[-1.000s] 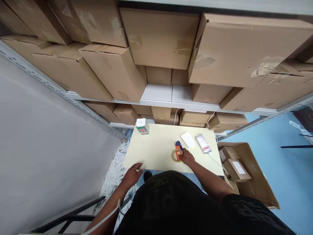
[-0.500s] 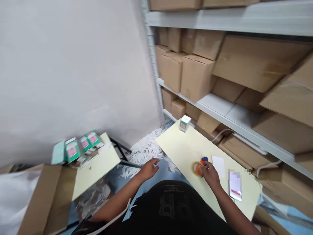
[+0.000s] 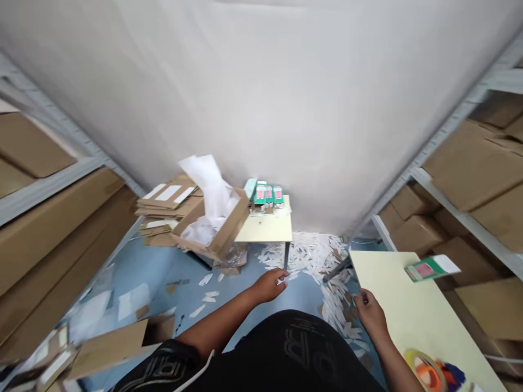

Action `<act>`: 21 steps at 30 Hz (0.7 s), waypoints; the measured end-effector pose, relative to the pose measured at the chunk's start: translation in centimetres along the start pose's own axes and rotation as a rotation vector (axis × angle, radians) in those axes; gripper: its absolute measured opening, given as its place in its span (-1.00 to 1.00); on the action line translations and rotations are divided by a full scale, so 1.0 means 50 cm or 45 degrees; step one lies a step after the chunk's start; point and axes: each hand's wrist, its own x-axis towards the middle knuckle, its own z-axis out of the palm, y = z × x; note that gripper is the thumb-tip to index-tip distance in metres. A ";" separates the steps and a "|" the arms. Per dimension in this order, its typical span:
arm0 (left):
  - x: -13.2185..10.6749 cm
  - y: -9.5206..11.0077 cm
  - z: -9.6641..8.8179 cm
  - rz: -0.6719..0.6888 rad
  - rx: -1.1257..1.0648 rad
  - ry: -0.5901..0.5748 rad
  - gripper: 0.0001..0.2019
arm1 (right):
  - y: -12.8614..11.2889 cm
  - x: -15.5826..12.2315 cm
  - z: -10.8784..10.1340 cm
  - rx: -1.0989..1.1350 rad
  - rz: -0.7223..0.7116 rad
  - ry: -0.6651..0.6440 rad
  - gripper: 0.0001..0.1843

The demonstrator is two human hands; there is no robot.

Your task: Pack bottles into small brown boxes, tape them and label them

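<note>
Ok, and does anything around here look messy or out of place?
Yes. White paper strips lie strewn over the blue floor, thickest near the wall, looking like spilled packing waste. White wrapping also sticks up untidily out of an open carton.

From the wearer's head, one camera looks forward and down past the close black T-shirt and hands toward a pale wall between shelving racks.

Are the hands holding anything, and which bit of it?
Nothing that I can see: the left hand hangs over the floor with its fingers loosely curled, and the right hand looks empty by the right-hand table's edge.
</note>
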 end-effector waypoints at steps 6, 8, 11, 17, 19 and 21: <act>-0.156 -0.116 -0.130 -0.110 -0.084 0.124 -0.67 | -0.165 -0.026 0.189 -0.097 -0.194 -0.191 -0.30; -0.193 -0.140 -0.171 -0.146 -0.128 0.195 -0.68 | -0.210 -0.029 0.237 -0.112 -0.261 -0.259 -0.34; -0.229 -0.161 -0.229 -0.219 -0.198 0.317 -0.68 | -0.273 -0.026 0.292 -0.093 -0.375 -0.384 -0.36; -0.247 -0.179 -0.343 -0.319 -0.292 0.672 -0.73 | -0.403 0.032 0.385 -0.050 -0.509 -0.524 -0.43; -0.242 -0.189 -0.389 -0.319 -0.268 0.815 -0.73 | -0.456 0.064 0.422 -0.019 -0.564 -0.589 -0.43; -0.236 -0.204 -0.438 -0.338 -0.204 0.948 -0.74 | -0.513 0.095 0.461 0.000 -0.624 -0.660 -0.43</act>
